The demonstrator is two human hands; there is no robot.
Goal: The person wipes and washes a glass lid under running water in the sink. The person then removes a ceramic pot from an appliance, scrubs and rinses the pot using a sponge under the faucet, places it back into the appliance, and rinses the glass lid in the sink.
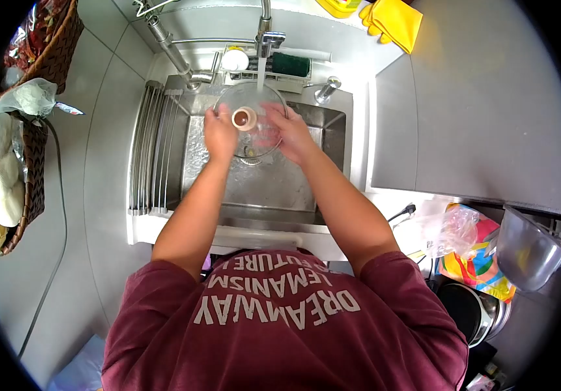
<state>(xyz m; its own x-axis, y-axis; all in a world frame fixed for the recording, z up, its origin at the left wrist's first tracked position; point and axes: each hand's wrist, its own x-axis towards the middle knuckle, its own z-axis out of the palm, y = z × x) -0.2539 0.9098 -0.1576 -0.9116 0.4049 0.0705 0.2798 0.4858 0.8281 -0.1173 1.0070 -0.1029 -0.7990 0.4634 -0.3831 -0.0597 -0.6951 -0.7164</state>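
A round clear glass pot lid [241,95] with a metal rim and a wooden-looking knob [244,118] is held over the sink [274,189], its knob facing up toward me. My left hand [220,133] grips the lid's left edge. At the right edge is my right hand [291,135], its fingers blurred and partly seen through the glass. Water runs from the faucet [267,44] onto the lid's far part. The drain [250,160] shows just below the lid's near rim.
A roll-up metal rack [152,156] covers the sink's left side. Behind the basin stands a caddy with a dark green scouring pad [291,64]. Yellow gloves [394,23] lie at the back right. Wicker baskets [35,173] are at left; a plastic bowl [529,251] is at right.
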